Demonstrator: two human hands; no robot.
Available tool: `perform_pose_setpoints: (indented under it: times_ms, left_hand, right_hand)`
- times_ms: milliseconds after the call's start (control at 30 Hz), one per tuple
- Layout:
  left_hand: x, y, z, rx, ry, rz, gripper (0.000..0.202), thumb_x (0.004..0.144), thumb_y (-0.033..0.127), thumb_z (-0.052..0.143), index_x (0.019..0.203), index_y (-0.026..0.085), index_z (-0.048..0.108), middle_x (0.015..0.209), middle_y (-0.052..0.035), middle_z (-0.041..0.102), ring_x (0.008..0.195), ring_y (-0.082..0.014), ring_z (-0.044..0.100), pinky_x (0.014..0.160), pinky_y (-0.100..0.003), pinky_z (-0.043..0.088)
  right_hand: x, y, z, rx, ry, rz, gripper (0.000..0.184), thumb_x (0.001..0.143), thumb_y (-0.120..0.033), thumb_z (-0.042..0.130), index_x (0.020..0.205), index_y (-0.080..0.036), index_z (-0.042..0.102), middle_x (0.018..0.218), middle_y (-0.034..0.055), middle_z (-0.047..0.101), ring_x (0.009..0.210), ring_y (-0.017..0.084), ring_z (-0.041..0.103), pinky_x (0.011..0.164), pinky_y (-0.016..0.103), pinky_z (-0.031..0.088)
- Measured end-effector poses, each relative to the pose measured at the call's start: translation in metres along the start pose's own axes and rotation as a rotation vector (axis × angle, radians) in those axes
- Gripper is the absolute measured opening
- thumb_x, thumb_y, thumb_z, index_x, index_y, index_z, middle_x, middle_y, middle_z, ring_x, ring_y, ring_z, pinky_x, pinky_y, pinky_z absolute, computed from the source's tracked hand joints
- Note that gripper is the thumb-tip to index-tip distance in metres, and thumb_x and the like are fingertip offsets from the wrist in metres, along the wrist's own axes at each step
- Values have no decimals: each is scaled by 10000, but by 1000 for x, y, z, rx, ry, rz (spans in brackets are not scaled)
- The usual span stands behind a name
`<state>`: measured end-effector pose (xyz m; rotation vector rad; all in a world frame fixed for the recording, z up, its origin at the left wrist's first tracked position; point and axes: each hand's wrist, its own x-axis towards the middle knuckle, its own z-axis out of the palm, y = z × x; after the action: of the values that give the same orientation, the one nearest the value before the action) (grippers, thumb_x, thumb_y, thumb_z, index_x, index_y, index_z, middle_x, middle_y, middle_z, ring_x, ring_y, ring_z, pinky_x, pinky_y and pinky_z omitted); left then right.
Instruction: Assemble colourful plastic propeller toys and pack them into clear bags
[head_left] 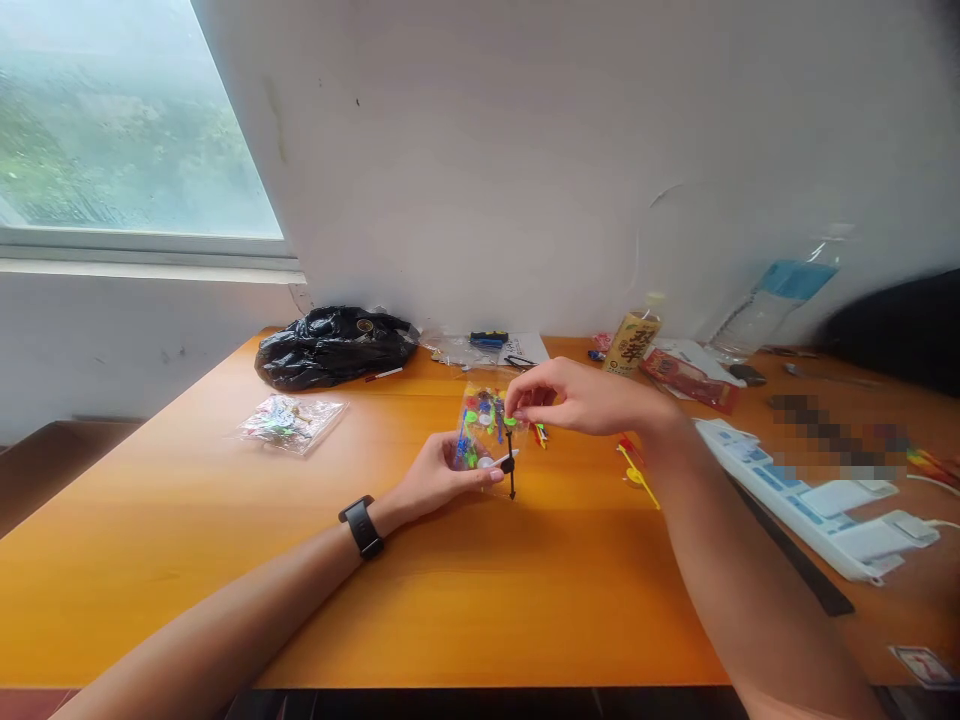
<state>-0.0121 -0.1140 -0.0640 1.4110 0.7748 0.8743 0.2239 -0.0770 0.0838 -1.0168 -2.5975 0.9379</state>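
Note:
My left hand (439, 470), with a black watch on its wrist, is closed around a clear plastic bag (463, 400) of small coloured plastic pieces. At its thumb tip are a thin black stick (511, 485) with an arrow-shaped lower end and a white pointed piece (506, 457). My right hand (566, 397) reaches over from the right, its fingers pinched just above the stick's upper end, by a bright green piece (510, 421). What lies between those fingertips is too small to make out. Some coloured pieces (541, 435) lie behind the hands.
Another bag of small parts (289, 425) lies on the left of the wooden table (375, 620). A black plastic bag (334, 345) sits behind it. On the right are yellow pieces (637, 477), a white power strip (787, 495), a drink bottle (634, 340) and a large clear bottle (772, 305).

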Motion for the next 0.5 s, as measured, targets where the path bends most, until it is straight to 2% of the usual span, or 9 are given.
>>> perform_pose_setpoints:
  times_ms: [67,167,267,333,400,433,500]
  left_hand:
    - [0,-1,-2,-73,-60,-29,481,783,442,905,1086,128,702,1065,-123,752,948,-234,723,724,-281,569]
    - [0,0,-4,-181,-160,-118,666,761,421,922,1311,180,634,1135,-130,729,935,-243,741,680,-296,604]
    - [-1,1,-4,-186,-199,-153,668,739,414,937,1294,185,645,1112,-130,740,881,-241,755,638,-284,597]
    - [-1,0,-3,-162,-194,-145,608,743,432,930,1226,160,678,1075,-134,750,853,-232,749,606,-263,577]
    - [-1,-1,-3,-145,-179,-134,593,735,438,934,1192,146,694,1049,-131,752,837,-221,736,581,-248,565]
    - [-1,-1,-3,-139,-173,-130,598,727,433,940,1190,145,695,1040,-127,750,829,-215,729,574,-244,564]
    - [-1,-2,-3,-125,-169,-127,594,723,425,944,1182,144,694,1026,-119,744,811,-203,716,563,-236,568]
  right_hand:
    - [4,-1,3,1,-3,-43,191,945,-281,636,1029,-184,777,990,70,765,829,182,669,692,272,502]
    - [7,-7,7,20,20,-99,219,963,-319,629,1067,-194,776,1034,72,763,875,191,660,733,287,509]
    - [-2,-12,-1,23,104,-63,277,969,-412,636,1123,-215,755,1086,75,759,925,212,662,778,311,514]
    - [-16,-8,-17,1,212,40,347,952,-503,650,1145,-228,734,1088,75,756,915,221,665,770,316,509]
    - [-35,9,-36,-77,328,194,414,924,-585,656,1105,-221,730,1030,82,754,897,236,669,745,318,500]
    - [-44,22,-45,-114,340,281,445,898,-612,676,1087,-212,731,1037,94,755,915,251,676,757,324,504]
    - [-61,55,-59,-158,274,479,513,786,-646,773,1004,-183,735,1009,129,756,889,276,688,740,339,514]
